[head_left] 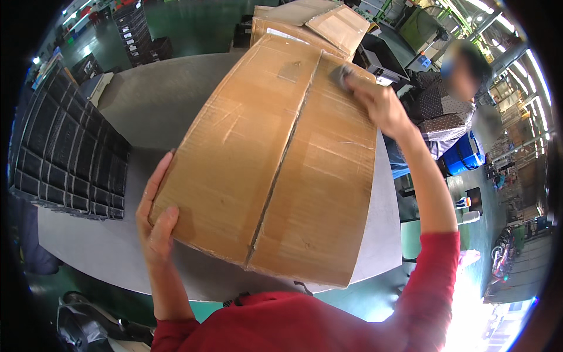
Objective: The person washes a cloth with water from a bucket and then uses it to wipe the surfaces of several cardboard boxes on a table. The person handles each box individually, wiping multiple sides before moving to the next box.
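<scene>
A large brown cardboard box point(234, 146) fills the middle of the view, turned at an angle on the table. Its two top flaps meet along a seam, and scuffs and strips of clear tape show on them. My left hand point(158, 220) grips the box's near left corner, thumb on top and fingers along the side. Over the far right part of the lid, my right hand point(378, 102) is closed around a small grey thing point(340, 75) that touches or nearly touches the cardboard. Fingers and blur hide what kind of thing it is.
The grey table point(88, 252) carries a black ribbed plastic crate point(70, 152) at the left. More cardboard boxes point(293, 17) stand beyond the large one. A person point(446, 105) is at the right, near a blue container point(463, 155). Black crates point(134, 32) are stacked at the far left.
</scene>
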`<state>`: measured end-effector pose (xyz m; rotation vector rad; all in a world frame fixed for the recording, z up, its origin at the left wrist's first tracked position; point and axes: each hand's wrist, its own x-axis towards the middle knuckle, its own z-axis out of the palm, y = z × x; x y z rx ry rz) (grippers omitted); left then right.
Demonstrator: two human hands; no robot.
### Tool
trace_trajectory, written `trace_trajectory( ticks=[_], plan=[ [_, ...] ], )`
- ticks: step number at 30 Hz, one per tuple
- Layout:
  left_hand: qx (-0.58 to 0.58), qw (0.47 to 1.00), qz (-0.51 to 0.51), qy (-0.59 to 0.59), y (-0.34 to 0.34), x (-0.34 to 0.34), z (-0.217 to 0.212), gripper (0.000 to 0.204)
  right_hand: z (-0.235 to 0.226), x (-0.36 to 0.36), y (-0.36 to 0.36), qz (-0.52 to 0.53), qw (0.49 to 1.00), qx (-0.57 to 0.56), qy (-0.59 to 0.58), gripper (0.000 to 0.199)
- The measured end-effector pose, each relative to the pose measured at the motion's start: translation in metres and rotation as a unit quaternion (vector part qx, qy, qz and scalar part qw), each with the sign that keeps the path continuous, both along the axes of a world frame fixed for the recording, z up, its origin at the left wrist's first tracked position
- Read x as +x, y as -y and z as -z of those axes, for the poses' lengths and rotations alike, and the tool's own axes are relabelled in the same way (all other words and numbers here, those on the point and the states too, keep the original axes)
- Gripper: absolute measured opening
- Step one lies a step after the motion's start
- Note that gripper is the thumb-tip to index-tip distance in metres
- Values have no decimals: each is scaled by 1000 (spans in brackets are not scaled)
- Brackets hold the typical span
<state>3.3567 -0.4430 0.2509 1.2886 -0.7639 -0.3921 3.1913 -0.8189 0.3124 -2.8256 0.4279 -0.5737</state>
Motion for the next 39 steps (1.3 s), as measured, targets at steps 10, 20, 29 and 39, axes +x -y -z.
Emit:
trace_trajectory(
  ticks=[10,20,29,39],
  plan=[
    [29,999,2,36,-13,5,1,69,12,-28,-71,-253,966,-41,15,42],
    [5,999,5,33,0,0,3,65,18,54,17,-19,994,-106,-34,31],
    [12,1000,25,-4,-9,-2,3,58,-2,-60,-202,-247,967,-13,-52,57],
    [-24,997,75,-11,-10,3,-4,55,0,-4,-19,-25,995,-96,-13,28]
  ],
)
